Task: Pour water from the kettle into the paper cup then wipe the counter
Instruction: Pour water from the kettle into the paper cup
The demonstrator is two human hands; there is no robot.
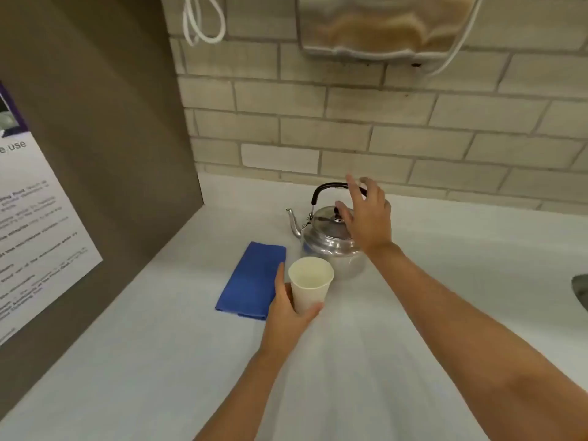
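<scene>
A shiny metal kettle [324, 240] with a black arched handle stands on the white counter [366, 345], its spout pointing left. My right hand [366, 214] hovers over its lid and handle with fingers spread, holding nothing. Just in front of the kettle stands a white paper cup [310, 286], upright and looking empty inside. My left hand [288, 310] is wrapped around the cup's lower part. A folded blue cloth [251, 280] lies flat on the counter to the left of the cup, partly under my left hand.
A brown side panel [105, 154] with a printed notice [28, 237] walls off the left. A beige tiled wall [413, 128] rises behind the counter, with a metal dispenser [381, 23] and white cords above. A sink edge [580, 291] shows at the far right.
</scene>
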